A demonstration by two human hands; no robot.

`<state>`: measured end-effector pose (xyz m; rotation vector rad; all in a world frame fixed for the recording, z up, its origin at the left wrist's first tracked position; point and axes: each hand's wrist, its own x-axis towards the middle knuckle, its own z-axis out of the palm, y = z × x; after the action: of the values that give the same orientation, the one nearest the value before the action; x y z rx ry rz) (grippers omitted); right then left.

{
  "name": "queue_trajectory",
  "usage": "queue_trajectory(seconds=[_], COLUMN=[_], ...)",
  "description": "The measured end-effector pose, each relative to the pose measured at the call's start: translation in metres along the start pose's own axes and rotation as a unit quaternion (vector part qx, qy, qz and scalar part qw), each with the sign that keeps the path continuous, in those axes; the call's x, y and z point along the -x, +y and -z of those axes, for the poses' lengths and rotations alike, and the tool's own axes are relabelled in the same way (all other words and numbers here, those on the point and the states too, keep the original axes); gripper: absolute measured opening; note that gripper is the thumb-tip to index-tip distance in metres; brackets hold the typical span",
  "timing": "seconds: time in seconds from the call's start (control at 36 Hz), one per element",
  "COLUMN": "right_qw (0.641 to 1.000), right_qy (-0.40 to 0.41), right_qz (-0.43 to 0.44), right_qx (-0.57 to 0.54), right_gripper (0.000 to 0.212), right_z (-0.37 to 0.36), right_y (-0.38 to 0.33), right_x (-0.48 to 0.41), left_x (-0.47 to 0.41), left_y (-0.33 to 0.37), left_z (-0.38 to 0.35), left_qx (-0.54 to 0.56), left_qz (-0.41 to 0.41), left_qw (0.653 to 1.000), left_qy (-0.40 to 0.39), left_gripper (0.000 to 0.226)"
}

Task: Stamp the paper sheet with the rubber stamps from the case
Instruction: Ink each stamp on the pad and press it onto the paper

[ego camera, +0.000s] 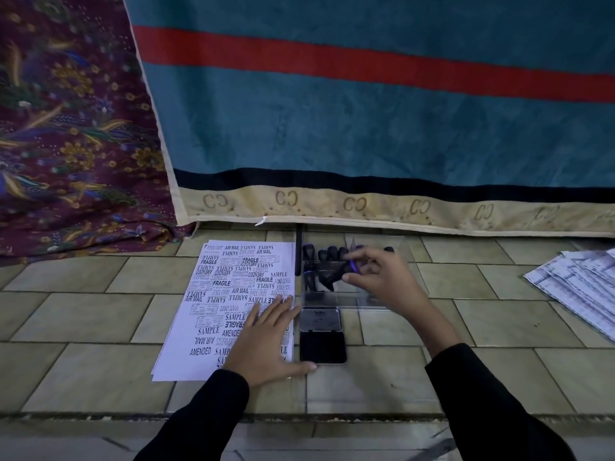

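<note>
On the beige tiled floor (83,314), the densely printed white paper sheet (213,314) lies with its long axis running away from the person. The left hand (266,341) presses flat on it. The right hand (382,277) pinches a black, purple-banded rubber stamp (349,268) over the clear plastic case (332,301). The stamp's heading is blurred.

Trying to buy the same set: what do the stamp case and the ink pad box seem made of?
Stamp case: clear, glossy plastic, probably acrylic; the stamps and tiles show through its walls. Ink pad box: likely metal, from its satin silver lid's dull sheen; could be painted plastic.
</note>
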<state>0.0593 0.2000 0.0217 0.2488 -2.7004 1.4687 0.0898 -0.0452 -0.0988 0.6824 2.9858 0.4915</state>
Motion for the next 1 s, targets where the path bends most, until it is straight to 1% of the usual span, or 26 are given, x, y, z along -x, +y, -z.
queue_trajectory(seconds=[0.03,0.11,0.19,0.31,0.44,0.75,0.89,1.0], right_qw=[1.0,0.995,0.992,0.98,0.966,0.961,0.963,0.97], right_qy=[-0.015,-0.06,-0.079,-0.082,-0.081,-0.069,-0.079,-0.061], right_qz=[0.001,0.001,0.012,0.082,0.123,0.114,0.094,0.069], right_qx=[0.006,0.076,0.096,0.163,0.211,0.242,0.241,0.227], right_gripper=[0.031,0.035,0.041,0.033,0.026,0.024,0.023,0.027], right_z=[-0.002,-0.014,-0.03,-0.044,-0.05,-0.059,-0.063,-0.063], right_y=[-0.002,-0.005,-0.004,-0.004,-0.006,-0.009,-0.009,-0.01], right_x=[0.006,0.024,0.038,0.049,0.055,0.059,0.061,0.055], left_x=[0.0,0.0,-0.001,0.0,0.0,0.0,-0.001,-0.002], left_y=[0.0,-0.001,0.0,-0.001,-0.001,-0.001,-0.003,-0.004], left_z=[0.0,-0.001,-0.001,-0.001,0.0,-0.001,-0.004,-0.006], left_qx=[0.0,-0.001,-0.006,-0.003,-0.003,0.0,-0.003,0.008], left_qz=[0.0,-0.001,-0.001,-0.002,-0.004,0.0,-0.003,-0.004], left_qw=[1.0,1.0,1.0,1.0,1.0,1.0,1.0,1.0], left_qy=[0.0,0.002,0.001,0.006,0.011,0.011,0.012,0.021], left_gripper=[0.117,0.116,0.117,0.117,0.116,0.117,0.116,0.116])
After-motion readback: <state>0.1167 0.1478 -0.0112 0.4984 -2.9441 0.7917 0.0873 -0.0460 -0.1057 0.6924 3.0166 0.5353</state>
